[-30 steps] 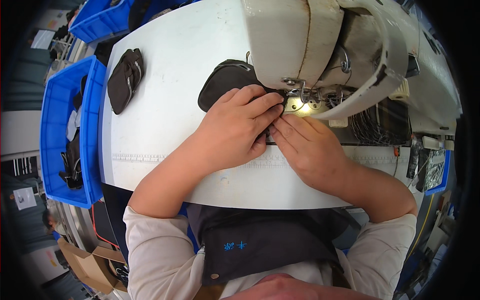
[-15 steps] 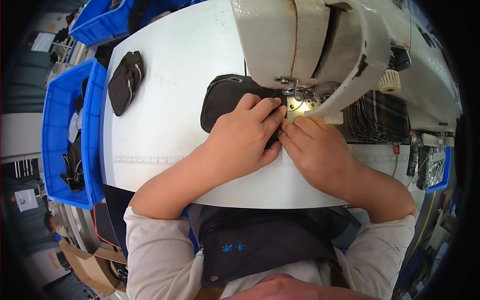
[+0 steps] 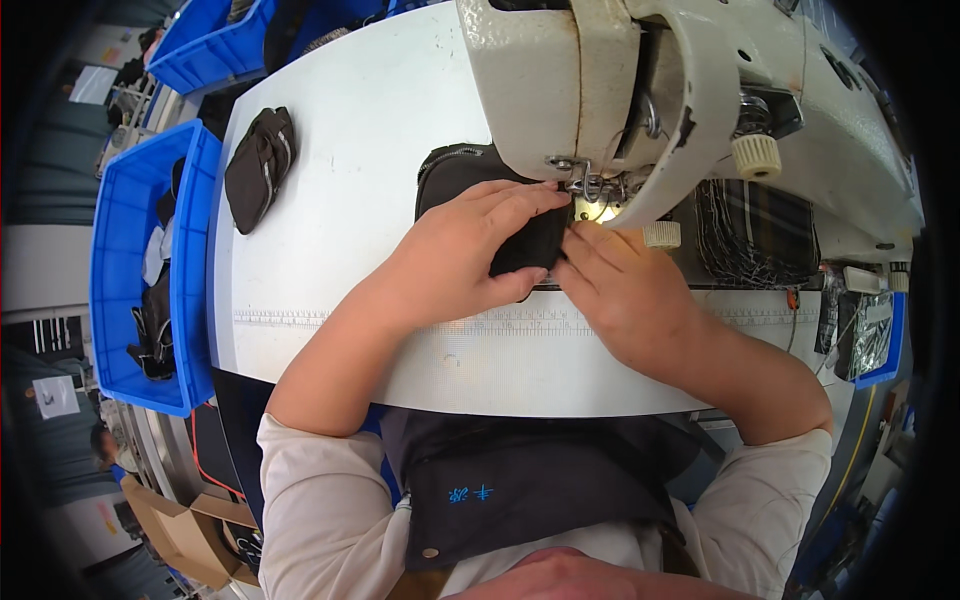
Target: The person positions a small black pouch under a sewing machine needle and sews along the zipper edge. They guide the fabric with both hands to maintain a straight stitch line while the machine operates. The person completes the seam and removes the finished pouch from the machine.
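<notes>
A black zippered pouch (image 3: 453,180) lies flat under the head of a sewing machine (image 3: 540,90), its right edge by the lit presser foot (image 3: 594,188). My left hand (image 3: 475,235) rests on the pouch, fingers stretched toward the foot and thumb spread apart near the pouch's front edge. At the right front corner, my right hand (image 3: 625,285) has its fingers pressed together on the pouch's edge; their tips are partly hidden. Another dark pouch (image 3: 260,170) with a zipper sits farther left on the white table (image 3: 350,200).
Left of the table stands a blue bin (image 3: 185,300) with dark and white pieces inside. More blue bins (image 3: 215,45) are at the far left. A stack of black fabric pieces (image 3: 755,235) lies right of the needle. A printed ruler strip (image 3: 400,318) crosses the table.
My left hand has drawn back slightly left, its fingers flattening and its thumb spreading from them. My right hand stays at the pouch's edge. The whole view has shifted a little.
</notes>
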Demonstrator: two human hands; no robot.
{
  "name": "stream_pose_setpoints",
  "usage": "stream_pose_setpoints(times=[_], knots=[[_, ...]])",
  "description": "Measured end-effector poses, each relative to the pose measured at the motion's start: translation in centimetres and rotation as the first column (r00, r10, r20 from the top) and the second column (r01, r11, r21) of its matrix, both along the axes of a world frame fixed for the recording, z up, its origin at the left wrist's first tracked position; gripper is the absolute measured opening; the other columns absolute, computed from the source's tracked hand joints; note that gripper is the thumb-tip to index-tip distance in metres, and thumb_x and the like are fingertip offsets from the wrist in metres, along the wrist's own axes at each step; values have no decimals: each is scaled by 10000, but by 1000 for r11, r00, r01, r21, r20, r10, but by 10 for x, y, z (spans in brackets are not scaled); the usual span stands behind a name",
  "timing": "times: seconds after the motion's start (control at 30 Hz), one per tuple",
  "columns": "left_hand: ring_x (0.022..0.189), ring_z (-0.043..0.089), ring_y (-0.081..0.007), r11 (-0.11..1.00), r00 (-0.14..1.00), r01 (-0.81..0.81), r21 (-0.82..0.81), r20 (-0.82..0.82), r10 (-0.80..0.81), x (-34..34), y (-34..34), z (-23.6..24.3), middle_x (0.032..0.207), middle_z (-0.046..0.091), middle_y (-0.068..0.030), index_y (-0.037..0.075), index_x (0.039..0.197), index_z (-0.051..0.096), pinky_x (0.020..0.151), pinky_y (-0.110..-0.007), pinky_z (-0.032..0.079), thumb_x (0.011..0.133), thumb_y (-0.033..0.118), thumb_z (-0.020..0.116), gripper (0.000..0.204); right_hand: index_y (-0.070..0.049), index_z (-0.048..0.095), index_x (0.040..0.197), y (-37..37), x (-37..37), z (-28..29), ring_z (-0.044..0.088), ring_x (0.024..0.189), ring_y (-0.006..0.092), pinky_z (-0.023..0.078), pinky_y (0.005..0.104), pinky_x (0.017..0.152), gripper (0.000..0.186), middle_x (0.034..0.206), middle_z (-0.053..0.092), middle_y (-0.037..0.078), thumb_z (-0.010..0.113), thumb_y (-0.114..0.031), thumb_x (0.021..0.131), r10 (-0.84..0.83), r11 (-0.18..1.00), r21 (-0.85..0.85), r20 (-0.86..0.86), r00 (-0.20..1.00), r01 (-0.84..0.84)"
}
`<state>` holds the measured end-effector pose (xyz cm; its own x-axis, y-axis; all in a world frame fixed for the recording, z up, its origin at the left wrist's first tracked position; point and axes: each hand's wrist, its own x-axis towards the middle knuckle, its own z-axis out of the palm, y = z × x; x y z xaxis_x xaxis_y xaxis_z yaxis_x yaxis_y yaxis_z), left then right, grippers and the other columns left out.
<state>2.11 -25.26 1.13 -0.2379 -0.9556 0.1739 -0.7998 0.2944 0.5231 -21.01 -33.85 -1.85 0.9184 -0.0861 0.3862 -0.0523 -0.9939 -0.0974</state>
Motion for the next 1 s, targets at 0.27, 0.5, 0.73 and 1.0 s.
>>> stream_pose_setpoints(times=[0.27,0.5,0.73,1.0], knots=[[1155,684,-303,998,990,-38,-58,136,46,-16,-4,-1,1261,716,-73,132,1349,645,865,-384,595,801,126,775,564,50,742,1135,6,-2,-5,656,1198,321,537,404,924,332,1199,717,180,666,-118,858,27,999,16,36,999,-28],[908,679,-222,908,969,-92,-409,173,177,-19,-8,-22,1026,699,-1,144,1150,724,730,-348,569,698,93,844,470,-11,733,1005,-1,3,-12,688,1063,277,547,416,824,218,1024,706,124,732,-161,848,43,999,26,101,994,-46],[845,668,-227,869,969,-118,-480,137,207,-24,-10,-24,953,697,-8,120,1089,732,704,-349,548,699,114,865,411,-122,667,970,-24,11,-8,689,701,288,537,427,591,134,774,656,60,744,-207,901,-267,963,11,174,948,270],[860,674,-290,883,973,-137,-450,107,206,-24,-9,-24,930,697,-49,91,1031,726,743,-395,550,713,99,862,346,-114,658,990,-27,17,-16,682,733,239,549,386,617,178,849,666,-3,754,-159,848,-262,954,-93,203,944,285]])
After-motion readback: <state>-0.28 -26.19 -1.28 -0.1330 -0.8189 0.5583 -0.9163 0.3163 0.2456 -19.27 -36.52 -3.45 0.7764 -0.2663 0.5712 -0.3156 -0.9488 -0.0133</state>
